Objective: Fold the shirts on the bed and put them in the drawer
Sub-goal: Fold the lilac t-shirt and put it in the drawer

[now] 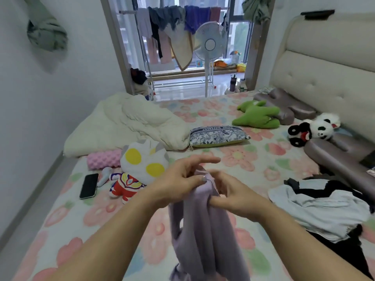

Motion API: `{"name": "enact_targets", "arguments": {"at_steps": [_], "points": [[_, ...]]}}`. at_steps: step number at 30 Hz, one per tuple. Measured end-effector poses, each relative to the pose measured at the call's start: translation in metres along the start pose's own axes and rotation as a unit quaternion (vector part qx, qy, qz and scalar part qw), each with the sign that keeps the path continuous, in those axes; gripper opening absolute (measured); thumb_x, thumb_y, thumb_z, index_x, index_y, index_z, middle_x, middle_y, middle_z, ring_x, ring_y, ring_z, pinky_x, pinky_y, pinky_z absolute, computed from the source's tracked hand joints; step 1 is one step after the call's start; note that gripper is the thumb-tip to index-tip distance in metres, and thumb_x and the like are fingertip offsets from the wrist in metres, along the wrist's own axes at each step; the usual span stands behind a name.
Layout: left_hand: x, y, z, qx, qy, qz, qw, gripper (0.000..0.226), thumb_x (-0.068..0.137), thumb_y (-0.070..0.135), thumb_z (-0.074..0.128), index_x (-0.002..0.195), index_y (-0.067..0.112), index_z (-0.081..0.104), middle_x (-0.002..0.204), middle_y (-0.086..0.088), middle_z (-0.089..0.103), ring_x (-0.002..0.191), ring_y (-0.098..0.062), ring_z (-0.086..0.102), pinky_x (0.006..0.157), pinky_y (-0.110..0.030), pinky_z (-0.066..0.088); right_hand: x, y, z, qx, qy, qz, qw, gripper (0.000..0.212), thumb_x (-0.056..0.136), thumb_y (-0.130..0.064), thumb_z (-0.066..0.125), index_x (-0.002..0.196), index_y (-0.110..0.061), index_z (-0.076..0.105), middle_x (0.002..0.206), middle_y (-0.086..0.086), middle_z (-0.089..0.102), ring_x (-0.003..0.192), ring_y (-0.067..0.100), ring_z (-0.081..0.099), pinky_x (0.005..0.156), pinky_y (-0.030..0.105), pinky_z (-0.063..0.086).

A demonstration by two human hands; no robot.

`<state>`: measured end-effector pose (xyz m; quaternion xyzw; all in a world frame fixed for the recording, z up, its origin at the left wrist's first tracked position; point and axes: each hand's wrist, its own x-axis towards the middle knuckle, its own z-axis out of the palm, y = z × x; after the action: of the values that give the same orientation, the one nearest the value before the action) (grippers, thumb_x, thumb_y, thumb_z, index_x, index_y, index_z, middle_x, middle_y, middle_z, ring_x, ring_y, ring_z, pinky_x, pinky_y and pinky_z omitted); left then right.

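Lilac shirt [203, 230] hangs bunched, centre to 6 o'clock, above bed [263, 159]. Left hand [180, 179] and right hand [233, 195] both pinch top edge. Risk: pinch points close together, fabric stays twisted, fold skews; loose pinch, shirt drops.

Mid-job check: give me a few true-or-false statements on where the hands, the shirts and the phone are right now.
1. The left hand and the right hand both hold the lilac shirt. True.
2. The lilac shirt is already folded flat. False: it hangs bunched from the two hands above the bed.
3. A pale blue shirt lies unfolded on the bed at the right. True.
4. The phone lies on the pale blue shirt. False: it lies on the bed at the left, beside the hero plush.
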<state>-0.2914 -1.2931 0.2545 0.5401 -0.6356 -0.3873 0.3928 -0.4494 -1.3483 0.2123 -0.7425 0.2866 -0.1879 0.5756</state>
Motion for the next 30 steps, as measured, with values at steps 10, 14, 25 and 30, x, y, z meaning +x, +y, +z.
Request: {"name": "enact_targets", "arguments": {"at_steps": [10,14,25,30], "points": [[-0.013,0.005,-0.071,0.412,0.308,0.065,0.855,0.015,0.087,0.006,0.062,0.075,-0.002,0.061,0.074,-0.025,0.067,0.071,-0.040,0.062,0.061,-0.027,0.026,0.021,0.011,-0.016,-0.291,0.116,0.000,0.950,0.024,0.083,-0.021,0.065,0.066,-0.021,0.048,0.059,-0.007,0.048,0.063,0.017,0.047,0.057,0.029,0.032],[-0.022,-0.005,-0.091,0.410,0.386,0.025,0.826,0.022,0.088,0.012,0.050,0.079,-0.006,0.057,0.072,-0.028,0.061,0.070,-0.043,0.056,0.061,-0.032,0.025,0.025,0.021,-0.036,-0.370,0.126,0.056,0.919,0.004,0.085,-0.017,0.058,0.085,-0.020,0.061,0.074,-0.002,0.056,0.084,0.025,0.057,0.065,0.028,0.034],[-0.018,-0.040,-0.114,0.454,0.345,-0.083,0.817,0.018,0.094,0.007,0.053,0.088,-0.009,0.057,0.089,-0.034,0.061,0.089,-0.045,0.056,0.069,-0.041,0.033,0.018,0.054,-0.093,-0.299,0.283,0.118,0.904,0.011,0.087,-0.009,0.056,0.079,-0.016,0.051,0.074,0.013,0.062,0.073,0.029,0.051,0.059,0.035,0.030],[-0.015,-0.051,-0.128,0.462,0.325,-0.099,0.819,0.010,0.090,-0.006,0.048,0.087,-0.012,0.056,0.093,-0.035,0.059,0.092,-0.046,0.054,0.071,-0.044,0.033,0.030,0.032,-0.124,-0.324,0.408,0.063,0.851,0.018,0.089,-0.003,0.055,0.105,-0.004,0.065,0.099,0.027,0.068,0.098,0.042,0.060,0.078,0.041,0.041]]}}
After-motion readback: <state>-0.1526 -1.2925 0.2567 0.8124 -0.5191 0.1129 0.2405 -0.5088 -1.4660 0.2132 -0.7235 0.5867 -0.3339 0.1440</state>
